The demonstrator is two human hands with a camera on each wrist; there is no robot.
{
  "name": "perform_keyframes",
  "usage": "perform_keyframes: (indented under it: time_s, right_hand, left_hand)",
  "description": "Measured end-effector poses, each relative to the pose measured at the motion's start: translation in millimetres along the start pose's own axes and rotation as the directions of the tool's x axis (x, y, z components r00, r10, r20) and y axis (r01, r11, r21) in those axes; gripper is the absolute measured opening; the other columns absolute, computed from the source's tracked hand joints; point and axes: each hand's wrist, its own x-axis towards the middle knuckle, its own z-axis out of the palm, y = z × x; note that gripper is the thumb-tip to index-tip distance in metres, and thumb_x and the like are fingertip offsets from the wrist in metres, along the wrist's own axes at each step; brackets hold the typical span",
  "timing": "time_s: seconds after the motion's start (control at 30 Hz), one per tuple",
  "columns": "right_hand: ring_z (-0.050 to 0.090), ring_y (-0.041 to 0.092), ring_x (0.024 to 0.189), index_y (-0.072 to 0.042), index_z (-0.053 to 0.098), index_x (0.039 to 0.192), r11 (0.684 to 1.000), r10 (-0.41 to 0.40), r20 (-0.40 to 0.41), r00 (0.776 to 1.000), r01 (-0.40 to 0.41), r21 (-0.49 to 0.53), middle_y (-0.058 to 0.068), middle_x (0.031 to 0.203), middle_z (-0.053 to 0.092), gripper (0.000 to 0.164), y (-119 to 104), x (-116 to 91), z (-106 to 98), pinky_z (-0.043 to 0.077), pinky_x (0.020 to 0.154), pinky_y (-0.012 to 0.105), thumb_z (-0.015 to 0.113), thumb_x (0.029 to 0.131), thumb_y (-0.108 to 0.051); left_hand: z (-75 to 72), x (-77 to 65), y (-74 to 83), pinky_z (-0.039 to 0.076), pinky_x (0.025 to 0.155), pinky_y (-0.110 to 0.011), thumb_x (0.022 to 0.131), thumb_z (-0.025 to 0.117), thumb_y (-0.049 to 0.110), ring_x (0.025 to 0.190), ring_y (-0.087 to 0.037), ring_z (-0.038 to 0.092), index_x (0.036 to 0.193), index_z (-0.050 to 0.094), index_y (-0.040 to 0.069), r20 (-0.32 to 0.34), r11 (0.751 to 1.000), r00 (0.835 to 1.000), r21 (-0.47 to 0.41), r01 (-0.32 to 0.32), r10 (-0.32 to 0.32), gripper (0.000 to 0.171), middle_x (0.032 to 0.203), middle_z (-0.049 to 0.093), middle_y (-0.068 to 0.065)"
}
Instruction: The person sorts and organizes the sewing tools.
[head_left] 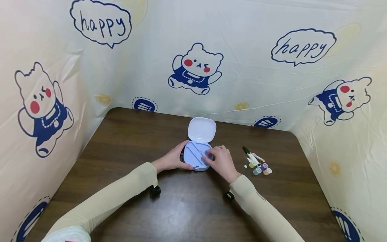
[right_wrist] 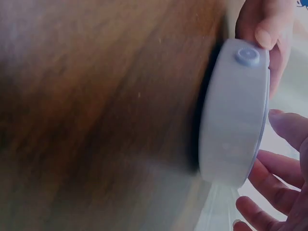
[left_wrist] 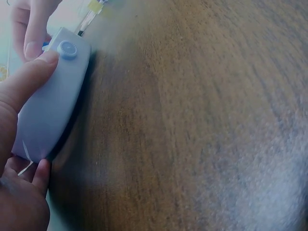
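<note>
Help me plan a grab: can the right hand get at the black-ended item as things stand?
Probably yes: the black-ended item lies across bare tabletop from the right hand, though it must first leave the open case.

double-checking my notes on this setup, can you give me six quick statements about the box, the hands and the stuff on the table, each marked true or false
1. The left hand grips the left side of the box. True.
2. The lid is closed over the box. False: the lid stands open at the far side.
3. The small jars are left of the box. False: the small jars are to its right.
4. The right hand reaches over the inside of the box. True.
5. The table is white. False: the table is dark brown.
6. The box has a round knob on its front. True.
</note>
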Motion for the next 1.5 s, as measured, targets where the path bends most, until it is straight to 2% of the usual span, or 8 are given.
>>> perform_keyframes:
  time_s: [0.2, 0.4, 0.63, 0.8, 1.03, 1.2, 1.5]
  right_hand:
    - [0.057, 0.029, 0.102, -0.009, 0.081, 0.108, 0.999, -0.026, 0.005, 1.000, 0.026, -0.047, 0.002, 0.087, 0.067, 0.038, -2.9, -0.5, 3.5, 0.044, 0.087, 0.046, 0.083, 0.089, -0.042]
    - [0.056, 0.030, 0.100, -0.008, 0.077, 0.107, 0.995, -0.009, 0.014, 1.000, 0.010, -0.097, 0.002, 0.084, 0.061, 0.045, -10.7, 1.1, 5.7, 0.043, 0.086, 0.046, 0.085, 0.086, -0.046]
    - [0.055, 0.032, 0.105, -0.005, 0.073, 0.103, 0.989, 0.011, 0.043, 0.999, -0.005, -0.147, 0.008, 0.095, 0.066, 0.039, -21.0, 2.1, 7.6, 0.042, 0.095, 0.053, 0.082, 0.089, -0.040]
    - [0.054, 0.032, 0.103, -0.005, 0.072, 0.097, 0.982, 0.018, 0.027, 0.999, -0.013, -0.187, 0.007, 0.091, 0.066, 0.037, -23.7, 4.2, 8.6, 0.041, 0.095, 0.054, 0.082, 0.087, -0.039]
    - [0.054, 0.034, 0.106, -0.006, 0.072, 0.097, 0.979, 0.061, 0.018, 0.998, -0.056, -0.197, 0.007, 0.091, 0.066, 0.037, -27.0, 3.7, 8.3, 0.036, 0.105, 0.061, 0.082, 0.086, -0.040]
    - [0.053, 0.034, 0.106, -0.006, 0.072, 0.097, 0.979, 0.070, 0.022, 0.997, -0.064, -0.192, 0.007, 0.091, 0.065, 0.037, -27.0, 2.9, 8.1, 0.034, 0.108, 0.065, 0.082, 0.085, -0.040]
    - [0.053, 0.033, 0.108, -0.006, 0.072, 0.099, 0.980, 0.083, 0.061, 0.995, -0.070, -0.188, 0.007, 0.092, 0.064, 0.038, -25.9, 7.1, 3.4, 0.032, 0.111, 0.066, 0.082, 0.086, -0.040]
  left_hand:
    - [-0.7, 2.6, 0.8, 0.030, 0.123, -0.051, 0.078, 0.094, 0.036, 0.149, -0.032, 0.036, 0.165, 0.019, 0.006, -0.003, 1.000, 1.000, 0.024, 0.002, -0.002, 0.118, 0.165, 0.031, -0.018]
    - [-1.6, 2.3, 1.0, 0.031, 0.123, -0.053, 0.079, 0.093, 0.037, 0.147, -0.034, 0.037, 0.164, 0.019, 0.005, -0.005, 1.000, 1.000, 0.018, 0.005, -0.005, 0.117, 0.165, 0.031, -0.019]
    - [-1.3, -2.3, 1.1, 0.031, 0.122, -0.054, 0.079, 0.093, 0.036, 0.147, -0.034, 0.037, 0.164, 0.019, 0.005, 0.006, 1.000, 1.000, 0.005, 0.024, -0.024, 0.117, 0.165, 0.031, -0.019]
    - [-0.1, -2.5, -0.3, 0.031, 0.122, -0.055, 0.079, 0.093, 0.037, 0.147, -0.034, 0.037, 0.165, 0.019, 0.006, 0.009, 0.999, 0.999, 0.003, 0.032, -0.032, 0.117, 0.165, 0.031, -0.019]
    - [2.6, -0.4, -4.8, 0.031, 0.122, -0.054, 0.078, 0.094, 0.035, 0.147, -0.034, 0.037, 0.164, 0.021, 0.006, -0.001, 1.000, 1.000, -0.013, 0.010, -0.010, 0.116, 0.164, 0.033, -0.019]
    - [3.9, -1.1, -5.2, 0.031, 0.123, -0.054, 0.078, 0.094, 0.035, 0.147, -0.034, 0.037, 0.164, 0.020, 0.006, 0.004, 1.000, 1.000, -0.017, 0.018, -0.018, 0.117, 0.164, 0.032, -0.019]
    - [2.0, -1.0, -1.5, 0.031, 0.122, -0.054, 0.078, 0.094, 0.033, 0.146, -0.034, 0.038, 0.164, 0.020, 0.005, -0.001, 1.000, 1.000, -0.027, 0.015, -0.015, 0.116, 0.163, 0.033, -0.020]
